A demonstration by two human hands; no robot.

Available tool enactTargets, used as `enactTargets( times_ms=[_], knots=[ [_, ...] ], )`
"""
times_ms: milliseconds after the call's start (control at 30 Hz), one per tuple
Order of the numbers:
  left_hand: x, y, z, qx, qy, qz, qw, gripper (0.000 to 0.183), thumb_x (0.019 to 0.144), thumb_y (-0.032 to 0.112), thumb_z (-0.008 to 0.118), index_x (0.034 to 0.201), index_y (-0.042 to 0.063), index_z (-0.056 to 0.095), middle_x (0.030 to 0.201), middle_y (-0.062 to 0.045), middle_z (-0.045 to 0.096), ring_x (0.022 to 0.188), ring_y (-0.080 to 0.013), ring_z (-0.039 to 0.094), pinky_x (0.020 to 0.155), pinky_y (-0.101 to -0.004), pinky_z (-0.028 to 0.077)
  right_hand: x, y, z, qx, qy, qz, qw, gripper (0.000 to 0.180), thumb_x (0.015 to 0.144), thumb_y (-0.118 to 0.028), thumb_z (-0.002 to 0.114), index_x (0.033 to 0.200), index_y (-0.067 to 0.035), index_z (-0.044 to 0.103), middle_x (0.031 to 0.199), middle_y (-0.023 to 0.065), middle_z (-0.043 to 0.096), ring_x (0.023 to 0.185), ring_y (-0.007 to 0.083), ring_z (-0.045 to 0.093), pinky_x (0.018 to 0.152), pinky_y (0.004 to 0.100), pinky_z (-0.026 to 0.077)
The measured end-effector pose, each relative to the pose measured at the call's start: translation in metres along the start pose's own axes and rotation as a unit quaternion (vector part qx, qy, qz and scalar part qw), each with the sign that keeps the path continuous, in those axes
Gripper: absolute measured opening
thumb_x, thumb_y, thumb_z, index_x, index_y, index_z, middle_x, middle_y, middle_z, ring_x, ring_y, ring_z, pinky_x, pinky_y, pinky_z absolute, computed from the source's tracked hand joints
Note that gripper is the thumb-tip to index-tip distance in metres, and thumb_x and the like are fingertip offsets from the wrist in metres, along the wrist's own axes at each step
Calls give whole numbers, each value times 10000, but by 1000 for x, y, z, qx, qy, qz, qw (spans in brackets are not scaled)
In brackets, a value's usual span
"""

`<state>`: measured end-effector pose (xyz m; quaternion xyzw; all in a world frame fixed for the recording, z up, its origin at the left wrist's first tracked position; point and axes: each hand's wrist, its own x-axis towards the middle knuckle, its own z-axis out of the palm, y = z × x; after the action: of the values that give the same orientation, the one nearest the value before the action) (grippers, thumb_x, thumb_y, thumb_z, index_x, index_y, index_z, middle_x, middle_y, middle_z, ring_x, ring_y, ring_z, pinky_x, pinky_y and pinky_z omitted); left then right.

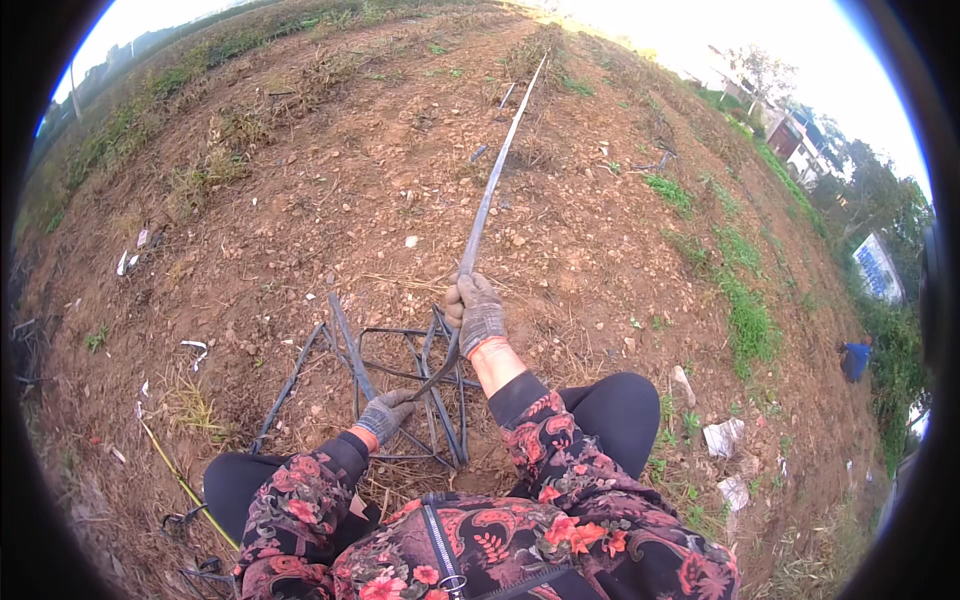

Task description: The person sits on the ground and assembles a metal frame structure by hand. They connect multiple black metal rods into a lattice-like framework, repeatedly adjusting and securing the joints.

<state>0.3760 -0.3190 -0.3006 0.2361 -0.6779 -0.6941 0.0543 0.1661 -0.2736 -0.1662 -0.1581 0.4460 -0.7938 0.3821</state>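
A long, flat, dark drip-irrigation tape [491,184] stretches from far down the field to my gloved right hand [476,311], which is closed around it in front of me. From there the tape curves down to my gloved left hand [385,416], whose fingers also grip it, lower and to the left. Between and below my hands, folded lengths of the same dark tape [442,405] lie in a loose, angular heap on the soil, close to my knees. One stiff length [349,345] slants up from near my left hand.
Dry stony soil with withered plants surrounds me. A yellow-green strip [176,472] lies at the left, white scraps [724,437] at the right. Short tape pieces [478,153] lie ahead. Green weeds [750,326] grow to the right; a blue object [855,360] stands farther off.
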Motion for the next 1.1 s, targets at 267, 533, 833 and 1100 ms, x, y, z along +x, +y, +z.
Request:
enactTargets(
  times_ms=[267, 533, 833, 1100],
  knots=[
    [35, 54, -72, -510, -37, -48, 858, 365, 888, 302, 501, 1124, 23, 506, 978, -148, 612, 824, -272, 622, 717, -376, 552, -84, 48, 70, -283, -307, -43, 907, 76, 872, -90, 461, 883, -44, 521, 622, 14, 480, 565, 118, 485, 510, 263, 416],
    [19, 138, -57, -325, 69, -117, 936, 288, 893, 215, 503, 1134, 58, 531, 611, 42, 490, 427, -44, 395, 349, -180, 318, -90, 122, 19, -490, -421, -17, 763, 190, 849, -154, 525, 1008, -60, 567, 822, 102, 591, 798, 257, 588, 726, 353, 460],
    [6, 123, 25, -155, -26, 100, 982, 302, 888, 137, 532, 1175, 45, 513, 701, 40, 525, 555, -50, 460, 472, -191, 384, -23, 87, -38, -492, -302, 46, 816, 158, 819, -151, 567, 949, -69, 606, 922, 61, 635, 870, 174, 583, 796, 301, 468],
    [-24, 74, 39, -46, -64, 87, 993, 286, 897, 91, 517, 1181, 83, 548, 759, 58, 521, 635, -40, 455, 545, -184, 383, 18, 48, -70, 298, 51, 115, 946, 235, 895, -253, 504, 984, -42, 558, 878, 121, 625, 726, 219, 620, 609, 326, 541]
  ],
)
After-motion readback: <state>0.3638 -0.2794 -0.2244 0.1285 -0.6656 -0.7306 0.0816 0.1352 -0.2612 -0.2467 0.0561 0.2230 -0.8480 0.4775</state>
